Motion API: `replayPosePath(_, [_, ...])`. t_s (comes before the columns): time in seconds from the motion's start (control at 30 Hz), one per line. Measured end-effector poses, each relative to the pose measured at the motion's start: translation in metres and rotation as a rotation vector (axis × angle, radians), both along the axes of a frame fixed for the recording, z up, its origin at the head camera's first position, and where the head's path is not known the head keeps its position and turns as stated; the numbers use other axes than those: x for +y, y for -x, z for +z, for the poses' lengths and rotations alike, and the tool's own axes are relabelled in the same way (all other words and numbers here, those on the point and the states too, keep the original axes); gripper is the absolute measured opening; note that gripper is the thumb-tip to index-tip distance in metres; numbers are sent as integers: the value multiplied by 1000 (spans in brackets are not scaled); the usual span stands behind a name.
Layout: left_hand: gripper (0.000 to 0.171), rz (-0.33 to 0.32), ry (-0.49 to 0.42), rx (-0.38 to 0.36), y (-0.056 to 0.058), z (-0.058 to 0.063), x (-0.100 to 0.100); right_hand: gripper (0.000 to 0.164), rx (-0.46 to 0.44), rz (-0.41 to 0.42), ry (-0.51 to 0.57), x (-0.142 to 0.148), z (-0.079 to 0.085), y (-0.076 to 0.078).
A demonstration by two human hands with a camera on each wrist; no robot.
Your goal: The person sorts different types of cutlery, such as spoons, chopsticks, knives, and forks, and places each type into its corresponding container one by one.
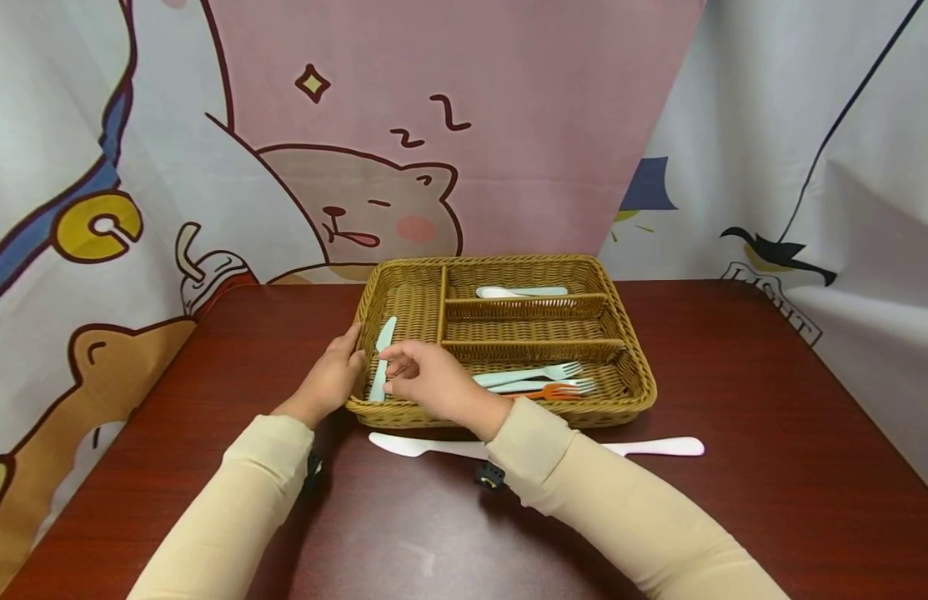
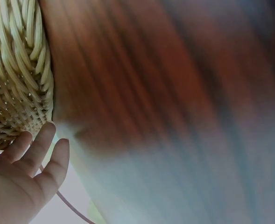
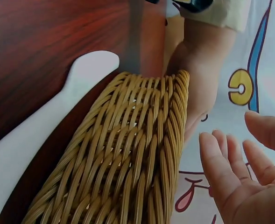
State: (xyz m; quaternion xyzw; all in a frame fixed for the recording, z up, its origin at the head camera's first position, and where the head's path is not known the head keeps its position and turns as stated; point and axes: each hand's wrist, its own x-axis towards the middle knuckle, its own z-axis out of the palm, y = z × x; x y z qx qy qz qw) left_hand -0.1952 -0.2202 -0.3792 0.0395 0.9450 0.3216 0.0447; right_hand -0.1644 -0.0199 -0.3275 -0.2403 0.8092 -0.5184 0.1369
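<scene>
A brown wicker basket [image 1: 414, 307] with divided compartments stands on the table. My left hand [image 1: 331, 377] rests against its left side, fingers fairly straight; in the left wrist view its fingertips meet the weave. Over the left compartment hovers my right hand [image 1: 433, 379], its fingers loosely bent and holding nothing. Close by its fingertips, a pale green knife [image 1: 378, 379] lies lengthwise in that compartment. The right wrist view shows the fingers [image 3: 216, 163] and thumb apart above the rim. In front of the basket, partly behind my right forearm, lies a large white knife [image 1: 659, 447].
Pale green forks [image 1: 519, 376] and an orange fork [image 1: 557, 391] lie in the front right compartment. The back right compartment holds a white spoon [image 1: 497, 292] and a pale green utensil [image 1: 549, 292]. A printed curtain [image 1: 524, 125] hangs behind the dark red table [image 1: 734, 375].
</scene>
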Motion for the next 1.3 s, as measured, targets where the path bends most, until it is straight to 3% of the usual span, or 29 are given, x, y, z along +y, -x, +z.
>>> replayPosePath(0.13, [57, -2, 1, -1, 0, 1, 0, 35, 73, 31, -62, 4, 0, -8])
replayPosePath(0.57, [57, 2, 13, -26, 0, 2, 0, 34, 220, 188, -124, 25, -9, -25])
replayPosePath(0.9, [57, -4, 6, -41, 1, 2, 0, 35, 334, 273, -290, 42, -18, -34])
replayPosePath(1.13, [57, -4, -3, -53, 1, 2, -1, 32, 447, 344, -353, 50, -27, -37])
replayPosePath(1.3, [57, -3, -3, -58, 1, 1, -1, 33, 470, 347, -386, 56, -31, -38])
